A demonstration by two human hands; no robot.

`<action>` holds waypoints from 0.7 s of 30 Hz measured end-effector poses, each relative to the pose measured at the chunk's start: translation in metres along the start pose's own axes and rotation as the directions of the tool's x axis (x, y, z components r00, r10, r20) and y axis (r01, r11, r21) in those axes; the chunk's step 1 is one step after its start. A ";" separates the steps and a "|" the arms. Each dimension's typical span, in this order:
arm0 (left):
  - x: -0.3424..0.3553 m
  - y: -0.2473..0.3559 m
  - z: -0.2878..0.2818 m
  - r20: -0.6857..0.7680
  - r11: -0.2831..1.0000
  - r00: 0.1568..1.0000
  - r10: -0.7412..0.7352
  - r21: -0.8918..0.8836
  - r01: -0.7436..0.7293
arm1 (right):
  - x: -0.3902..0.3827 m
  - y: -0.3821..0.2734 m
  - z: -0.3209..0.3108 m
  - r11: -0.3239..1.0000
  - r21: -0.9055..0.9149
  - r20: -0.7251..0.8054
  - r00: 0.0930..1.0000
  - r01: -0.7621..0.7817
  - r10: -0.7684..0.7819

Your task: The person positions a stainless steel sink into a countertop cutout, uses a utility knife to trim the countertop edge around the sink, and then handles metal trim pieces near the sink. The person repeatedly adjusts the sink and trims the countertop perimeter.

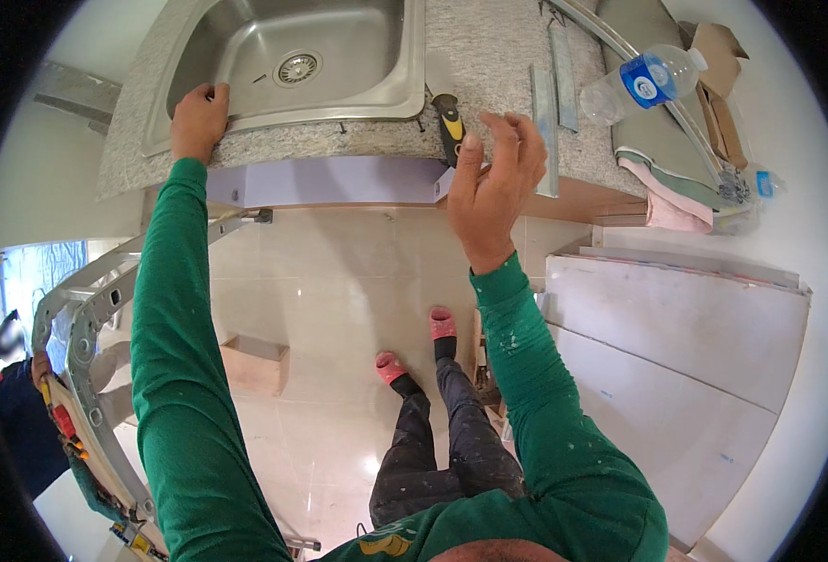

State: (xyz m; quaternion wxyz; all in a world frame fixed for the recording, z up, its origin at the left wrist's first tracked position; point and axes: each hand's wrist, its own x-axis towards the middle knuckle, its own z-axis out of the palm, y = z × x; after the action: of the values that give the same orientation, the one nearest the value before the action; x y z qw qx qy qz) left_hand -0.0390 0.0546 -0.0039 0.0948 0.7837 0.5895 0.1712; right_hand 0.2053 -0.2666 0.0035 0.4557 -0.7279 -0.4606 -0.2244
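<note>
A stainless steel sink with a round drain strainer sits in a speckled stone countertop. My left hand is closed at the sink's front left rim, its fingers curled; what they hold, if anything, is hidden. My right hand hovers over the counter's front edge, open, thumb and fingers apart, with nothing visible in them. Just left of its fingers lies a black and yellow utility knife. Small dark clips stick out along the sink's front edge. A small dark sliver lies in the basin.
Metal strips and a plastic water bottle lie at the counter's right, beside a grey-green mat. An aluminium ladder stands at left with tools on it. White panels lean at right; a box stands on the floor.
</note>
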 end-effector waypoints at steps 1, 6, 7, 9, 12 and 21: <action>0.001 0.000 -0.003 -0.014 1.000 1.000 -0.003 0.002 0.003 | 0.007 0.009 0.018 0.999 -0.007 -0.020 0.999 0.047 -0.047; 0.001 0.009 0.003 -0.006 0.999 1.000 0.008 -0.032 -0.008 | 0.019 0.023 0.045 0.971 0.228 0.148 0.988 -0.068 0.034; 0.001 0.011 0.001 0.001 1.000 1.000 0.005 -0.029 -0.005 | 0.021 0.021 0.041 0.981 0.196 0.101 0.995 -0.008 -0.012; -0.001 0.011 0.002 0.031 1.000 1.000 -0.001 -0.016 0.002 | 0.015 0.014 0.028 0.988 0.122 0.020 0.995 0.093 -0.096; -0.001 -0.008 -0.003 0.042 1.000 0.999 -0.006 -0.023 0.007 | 0.008 -0.011 0.017 0.989 0.049 -0.067 0.989 0.139 -0.136; 0.000 0.006 0.001 0.024 0.999 1.000 0.018 -0.043 -0.017 | 0.023 0.041 0.057 0.999 -0.023 0.165 0.985 -0.045 0.048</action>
State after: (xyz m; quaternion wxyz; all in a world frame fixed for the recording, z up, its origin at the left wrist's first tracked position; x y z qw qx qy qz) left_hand -0.0338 0.0527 -0.0024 0.1171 0.7888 0.5775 0.1751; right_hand 0.2469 -0.2131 -0.0251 0.4140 -0.7589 -0.4776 -0.1568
